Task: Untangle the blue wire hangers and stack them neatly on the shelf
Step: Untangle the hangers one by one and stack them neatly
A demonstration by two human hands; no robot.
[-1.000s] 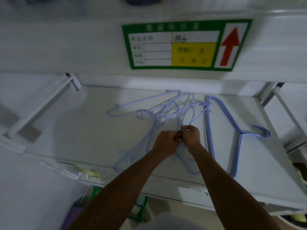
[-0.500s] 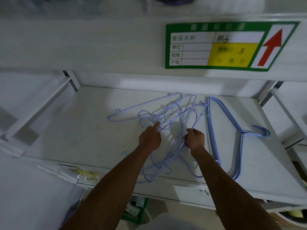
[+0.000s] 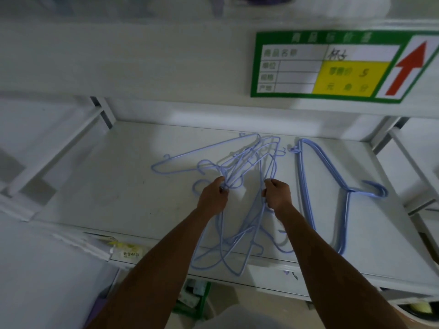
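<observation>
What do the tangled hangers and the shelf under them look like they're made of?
The tangled hangers look like thin wire, probably metal under a smooth pale-blue coating: the strands are slender and hold tight bends. The shelf is likely white-painted sheet metal, flat and matte with faint scuffs, though laminate can't be ruled out.

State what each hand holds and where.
Left grip holds the hanger tangle at crossing wires near its middle; right grip holds wires along its right side.
</observation>
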